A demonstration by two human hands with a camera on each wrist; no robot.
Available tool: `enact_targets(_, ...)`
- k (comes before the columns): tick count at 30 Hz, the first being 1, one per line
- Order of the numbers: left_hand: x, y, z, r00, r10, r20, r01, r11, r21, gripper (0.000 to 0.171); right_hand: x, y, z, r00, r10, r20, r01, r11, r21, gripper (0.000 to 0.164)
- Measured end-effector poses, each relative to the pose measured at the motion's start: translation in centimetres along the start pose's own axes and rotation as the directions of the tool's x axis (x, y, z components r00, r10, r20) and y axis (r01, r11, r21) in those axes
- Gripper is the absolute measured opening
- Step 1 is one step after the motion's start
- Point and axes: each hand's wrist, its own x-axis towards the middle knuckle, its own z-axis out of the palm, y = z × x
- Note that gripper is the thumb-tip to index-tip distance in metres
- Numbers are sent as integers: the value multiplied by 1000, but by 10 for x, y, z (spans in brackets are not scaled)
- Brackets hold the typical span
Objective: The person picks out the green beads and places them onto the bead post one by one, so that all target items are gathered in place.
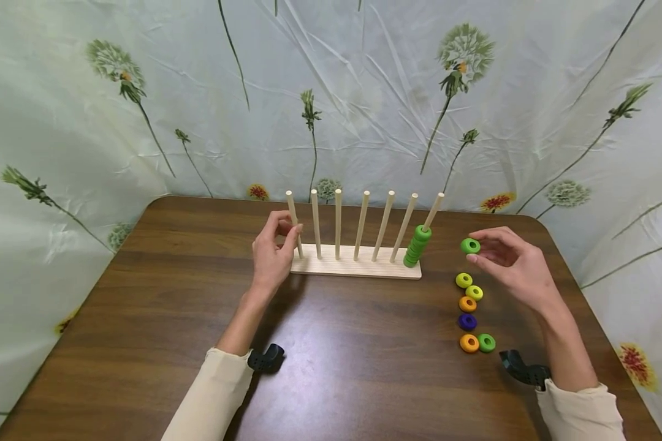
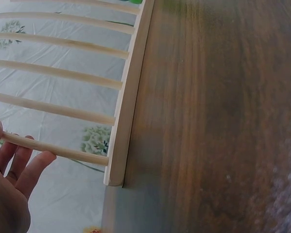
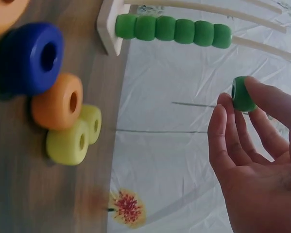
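Observation:
A wooden rack with a row of several upright pegs stands toward the back of the table. My left hand holds the leftmost peg, thumb on one side and fingers on the other. On the rightmost peg, green beads are stacked, its top sticking out bare above them. To the right of the rack, my right hand pinches a single green bead between thumb and fingertips. That bead is raised above the table, its hole showing.
Loose beads lie in a rough column on the right of the table: yellow beads, an orange bead, a blue bead, then another orange bead beside a green one. A flowered cloth hangs behind the brown table.

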Motion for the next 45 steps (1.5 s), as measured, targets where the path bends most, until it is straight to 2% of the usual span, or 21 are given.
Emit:
enact_targets(4,0,0,1,1000,2,8,-2,1000,2,16,4,-4,3,998,-55,-28,56,998,24,37)
enact_targets(9,0,1,2,1000,9,16,-9,1000,-4,16,7,-12,4,994,-86,-71,88,996,22,38)
enact_targets(16,0,2,1,1000,-2,9,2,1000,5,17,10,-26,4,987,-98,-130,100,995,12,39)
enact_targets(25,1,0,0,1000,-5,9,5,1000,17,16,18,-37,6,984,-116,-133,122,992,32,38)
enact_targets(38,-1,0,-1,1000,6,3,-6,1000,17,16,29,-53,21,982,-126,-140,136,988,68,39)
enact_targets(45,0,-2,-1,1000,7,1,-7,1000,10,16,35,-59,25,968,-138,-210,155,986,67,38)
